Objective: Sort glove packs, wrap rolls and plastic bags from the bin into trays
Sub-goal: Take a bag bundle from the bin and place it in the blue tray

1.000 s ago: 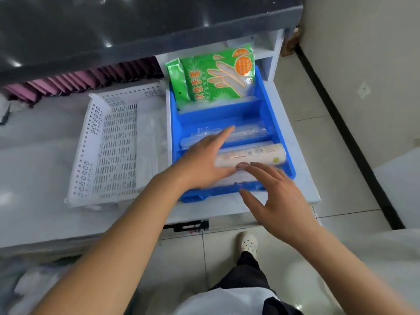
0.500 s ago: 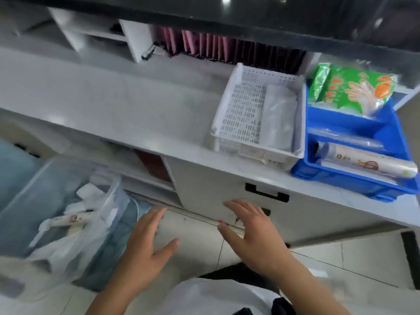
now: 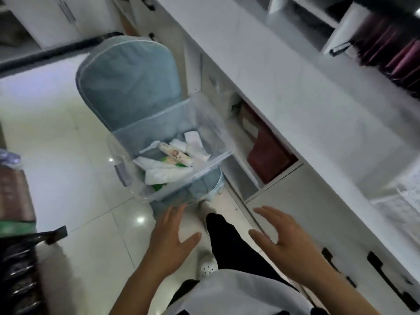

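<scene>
Both hands, left [image 3: 169, 243] and right [image 3: 287, 245], hang empty, fingers spread; the bin [image 3: 181, 142] lies beyond the fingertips. Its slippery packs may slide from a hasty grab.

White tray [image 3: 406, 196] cut off, blurred

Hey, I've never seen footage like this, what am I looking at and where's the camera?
It is one wide-angle camera worn on a person's head, looking down, so the picture is tilted and a bit blurred. The left hand and right hand are bare, open and empty, with no grip on anything. Ahead on the floor stands a clear plastic bin holding white folded plastic bags, a printed wrap roll and something green. On the right runs a white counter. Below are the person's dark trouser leg and white shoes.
</scene>
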Action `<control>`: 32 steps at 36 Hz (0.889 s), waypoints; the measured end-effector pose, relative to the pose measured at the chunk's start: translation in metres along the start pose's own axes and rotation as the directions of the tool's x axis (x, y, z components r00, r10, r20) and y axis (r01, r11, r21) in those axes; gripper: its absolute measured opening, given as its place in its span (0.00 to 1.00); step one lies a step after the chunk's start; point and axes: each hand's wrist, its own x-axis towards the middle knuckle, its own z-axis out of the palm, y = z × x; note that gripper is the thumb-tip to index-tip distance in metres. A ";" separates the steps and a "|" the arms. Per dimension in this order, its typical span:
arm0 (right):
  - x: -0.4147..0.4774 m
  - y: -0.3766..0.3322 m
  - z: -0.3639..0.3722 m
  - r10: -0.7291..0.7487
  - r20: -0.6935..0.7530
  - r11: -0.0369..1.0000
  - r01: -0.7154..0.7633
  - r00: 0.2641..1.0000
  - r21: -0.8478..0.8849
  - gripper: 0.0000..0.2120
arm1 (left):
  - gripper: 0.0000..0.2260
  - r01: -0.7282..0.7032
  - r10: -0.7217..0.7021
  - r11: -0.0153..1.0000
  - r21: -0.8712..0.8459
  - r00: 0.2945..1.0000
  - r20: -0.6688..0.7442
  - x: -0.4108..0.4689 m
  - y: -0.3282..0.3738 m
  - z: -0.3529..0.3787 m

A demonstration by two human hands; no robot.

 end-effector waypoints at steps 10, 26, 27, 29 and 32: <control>0.174 -0.080 -0.005 -0.271 0.223 0.962 0.268 0.936 0.041 0.26 | 0.35 0.355 -0.359 0.933 -0.059 0.932 -0.061 0.053 -0.035 -0.066; 0.426 -0.121 0.074 -0.061 0.626 0.960 0.218 0.777 -0.177 0.28 | 0.38 0.652 -0.867 0.375 -0.659 0.498 -0.001 0.192 -0.106 -0.076; 0.437 -0.119 0.084 -0.039 0.632 0.966 0.191 0.774 -0.174 0.27 | 0.39 0.649 -0.884 0.346 -0.678 0.467 -0.005 0.199 -0.111 -0.072; 0.457 -0.113 0.106 0.009 0.640 0.979 0.124 0.769 -0.163 0.26 | 0.37 0.637 -0.895 0.330 -0.696 0.447 -0.015 0.212 -0.119 -0.064; 0.487 -0.097 0.140 0.133 0.648 0.984 -0.024 0.750 -0.174 0.28 | 0.32 0.623 -0.896 0.318 -0.715 0.444 -0.011 0.229 -0.125 -0.052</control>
